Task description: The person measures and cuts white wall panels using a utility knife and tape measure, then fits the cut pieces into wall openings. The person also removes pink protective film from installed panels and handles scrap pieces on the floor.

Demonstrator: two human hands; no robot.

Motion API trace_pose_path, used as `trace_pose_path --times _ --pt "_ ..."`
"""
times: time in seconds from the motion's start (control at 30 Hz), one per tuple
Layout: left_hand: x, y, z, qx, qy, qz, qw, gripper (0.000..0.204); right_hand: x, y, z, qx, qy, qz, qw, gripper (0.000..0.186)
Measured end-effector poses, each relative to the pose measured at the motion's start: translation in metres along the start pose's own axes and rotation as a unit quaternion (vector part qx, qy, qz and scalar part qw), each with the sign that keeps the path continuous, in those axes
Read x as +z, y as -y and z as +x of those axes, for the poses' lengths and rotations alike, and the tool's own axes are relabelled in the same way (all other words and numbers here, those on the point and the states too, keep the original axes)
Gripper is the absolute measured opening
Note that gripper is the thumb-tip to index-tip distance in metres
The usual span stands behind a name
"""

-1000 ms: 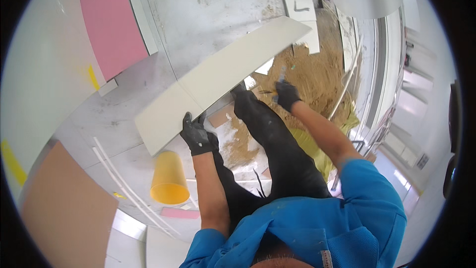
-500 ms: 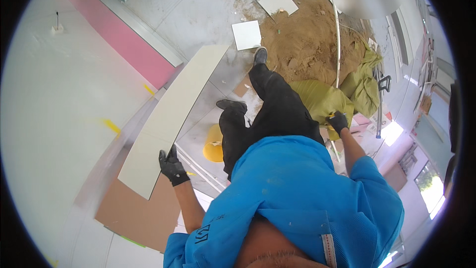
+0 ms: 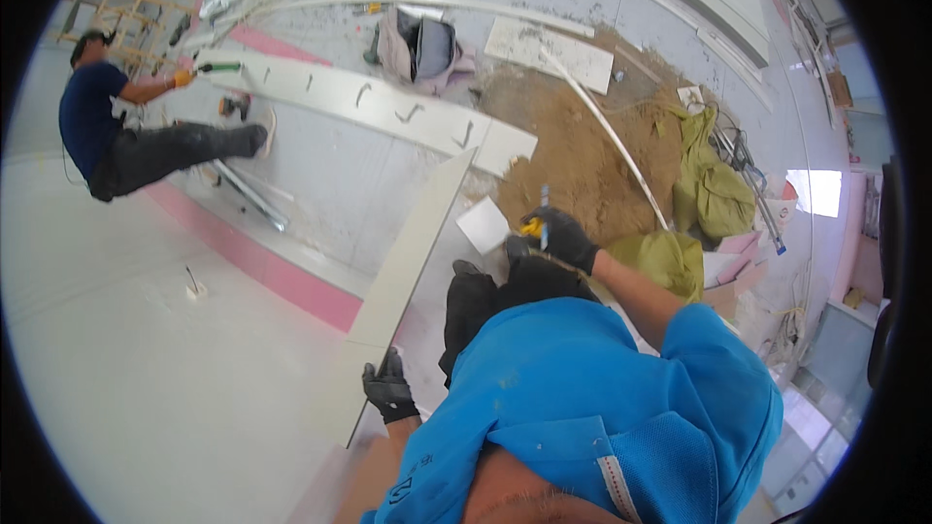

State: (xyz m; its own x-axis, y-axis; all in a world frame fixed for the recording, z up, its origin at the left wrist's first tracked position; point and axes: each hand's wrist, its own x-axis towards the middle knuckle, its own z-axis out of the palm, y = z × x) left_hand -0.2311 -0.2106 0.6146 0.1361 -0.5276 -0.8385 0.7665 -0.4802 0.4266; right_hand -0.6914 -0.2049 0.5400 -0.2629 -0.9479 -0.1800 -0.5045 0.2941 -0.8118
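Observation:
My left hand [image 3: 388, 390], in a dark glove, has its fingers on the edge of a long off-white plank [image 3: 419, 245] that slants up from lower left toward the middle. My right hand [image 3: 565, 235], also gloved, is closed on a small tool [image 3: 534, 228] with yellow on it and a narrow light upright part, above the brown sand [image 3: 597, 160]. A white square piece [image 3: 482, 224] lies just left of that tool. My legs and feet show between my hands.
A co-worker [image 3: 92, 112] at upper left holds a green tool [image 3: 221, 68] at a white board [image 3: 320, 85] bearing dark curved marks. A bag [image 3: 422, 49] lies behind it. Green sacks [image 3: 709, 184] and metal bars [image 3: 772, 223] are at right, a pink strip [image 3: 311, 293] at left.
The view has swung up, bringing the co-worker and more of the floor in. My right hand has come forward from beside the sacks to over the sand. My left hand stays on the plank.

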Motion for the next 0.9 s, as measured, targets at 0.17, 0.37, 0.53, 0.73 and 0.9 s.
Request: trace_pose_path --times 0.17,0.37,0.53,0.73,0.9 --pt "0.162 0.028 0.064 -0.078 0.08 0.076 0.991 0.046 0.012 0.128 0.1 -0.251 0.06 0.179 0.949 0.046" --pt "0.367 0.043 0.084 -0.181 0.282 0.092 0.938 0.029 0.008 0.189 0.207 -0.356 0.095 0.001 0.93 0.052" --pt "0.45 0.057 0.131 -0.246 0.251 0.182 0.918 0.031 -0.019 0.159 0.276 -0.269 0.127 0.009 0.955 0.043" --pt "0.547 0.138 0.149 -0.028 0.342 0.396 0.852 0.034 -0.106 0.087 0.396 -0.29 0.243 0.106 0.919 0.031" --pt "0.665 0.187 0.152 -0.057 0.303 0.377 0.873 0.038 -0.212 0.068 0.486 -0.279 0.291 0.126 0.907 0.028"
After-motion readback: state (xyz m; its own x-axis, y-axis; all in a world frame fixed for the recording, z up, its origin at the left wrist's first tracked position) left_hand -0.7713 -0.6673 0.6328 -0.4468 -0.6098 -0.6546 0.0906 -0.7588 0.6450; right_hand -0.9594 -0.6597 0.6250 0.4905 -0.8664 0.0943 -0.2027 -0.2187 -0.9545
